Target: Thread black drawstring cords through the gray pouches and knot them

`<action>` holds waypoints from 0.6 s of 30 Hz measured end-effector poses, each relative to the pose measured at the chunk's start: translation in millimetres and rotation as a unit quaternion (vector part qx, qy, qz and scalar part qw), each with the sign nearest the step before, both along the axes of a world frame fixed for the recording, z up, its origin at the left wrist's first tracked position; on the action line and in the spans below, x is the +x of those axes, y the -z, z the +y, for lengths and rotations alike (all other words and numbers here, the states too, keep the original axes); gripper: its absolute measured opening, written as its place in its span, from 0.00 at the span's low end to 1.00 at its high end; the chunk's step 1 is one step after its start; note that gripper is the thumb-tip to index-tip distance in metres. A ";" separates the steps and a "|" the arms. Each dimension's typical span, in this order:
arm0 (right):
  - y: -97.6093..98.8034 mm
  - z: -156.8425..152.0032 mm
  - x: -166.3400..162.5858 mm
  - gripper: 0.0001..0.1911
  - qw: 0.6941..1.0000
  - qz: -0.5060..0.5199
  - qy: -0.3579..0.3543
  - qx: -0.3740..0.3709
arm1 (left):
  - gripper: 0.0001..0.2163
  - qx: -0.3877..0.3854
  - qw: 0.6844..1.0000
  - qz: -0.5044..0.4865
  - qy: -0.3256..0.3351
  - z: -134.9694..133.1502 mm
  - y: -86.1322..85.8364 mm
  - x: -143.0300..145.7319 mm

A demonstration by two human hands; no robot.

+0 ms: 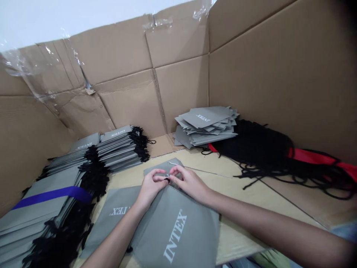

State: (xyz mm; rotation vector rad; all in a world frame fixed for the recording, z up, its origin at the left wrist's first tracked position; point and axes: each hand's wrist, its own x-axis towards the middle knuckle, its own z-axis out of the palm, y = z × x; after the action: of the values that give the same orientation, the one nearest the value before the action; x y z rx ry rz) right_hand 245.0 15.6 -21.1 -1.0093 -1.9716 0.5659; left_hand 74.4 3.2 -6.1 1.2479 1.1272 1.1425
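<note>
A grey flat pouch (178, 227) with white INTEX lettering lies slanted in front of me, its upper edge beneath my fingers. At that edge my left hand (153, 183) is closed, thumb and fingers pinching a short piece of black cord (167, 180). Facing it, my right hand (190, 182) is closed too, its thumb and index fingertip meeting at the same cord; the cord's ends are mostly hidden by the fingers. Just beyond the right hand lies a long thin metal rod (206, 171), hook-like at its left end. Another grey pouch (111, 212) lies partly under my left forearm.
Stacks of corded pouches stand at left, one with a purple band (55, 195). At the back is a loose pile of pouches (205, 124). Beside it lies a bundle of black cords (259, 143) with a red tie (315, 155). Cardboard walls (178, 78) enclose the tabletop (237, 230).
</note>
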 end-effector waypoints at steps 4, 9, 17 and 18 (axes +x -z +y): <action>6.6 -0.1 -3.3 0.10 0.999 0.002 -0.015 -0.048 | 0.24 0.007 1.000 0.008 -0.012 0.4 3.2 1.4; 8.7 1.3 -3.1 0.10 0.997 0.008 -0.018 -0.075 | 0.22 0.009 0.999 0.026 -0.027 1.6 5.1 0.8; 8.2 0.9 -5.9 0.11 0.997 -0.008 0.000 -0.077 | 0.19 0.028 0.998 0.043 -0.048 3.2 7.9 4.4; 6.9 0.1 -5.8 0.10 0.997 -0.013 0.001 -0.075 | 0.19 0.029 0.997 0.044 -0.050 2.9 7.7 4.7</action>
State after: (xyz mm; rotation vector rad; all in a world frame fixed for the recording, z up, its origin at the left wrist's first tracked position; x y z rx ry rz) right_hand 239.2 15.6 -28.0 -1.1161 -1.9727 0.7116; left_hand 79.1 6.2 -13.8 1.3084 1.2410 1.2118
